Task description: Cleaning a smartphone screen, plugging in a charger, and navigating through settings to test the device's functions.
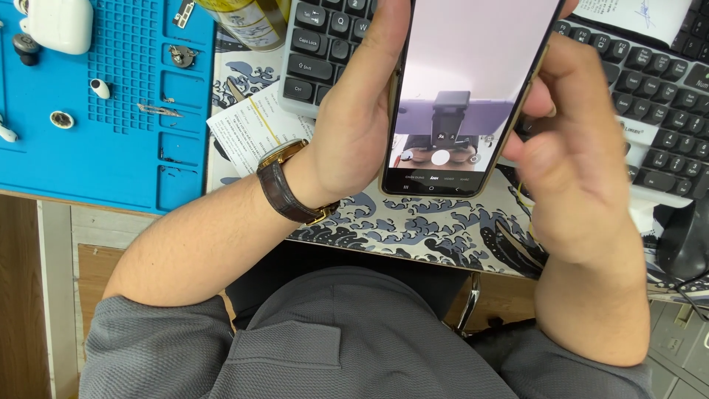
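A smartphone (458,89) with its screen lit on a camera view is held upright over the desk. My left hand (354,118) grips its left edge; a brown leather wristwatch (288,185) is on that wrist. My right hand (576,148) is blurred at the phone's right edge, fingers curled beside it, and whether it touches the phone is unclear. Under the phone lies a grey and black keyboard (314,52).
A blue work mat (125,140) at left carries small parts, tweezers (159,111), an earbud (100,88) and a white earbud case (59,26). A printed paper slip (244,129) lies on a wave-patterned desk mat (421,225). A yellowish can (247,18) stands behind; black mouse (683,244) at right.
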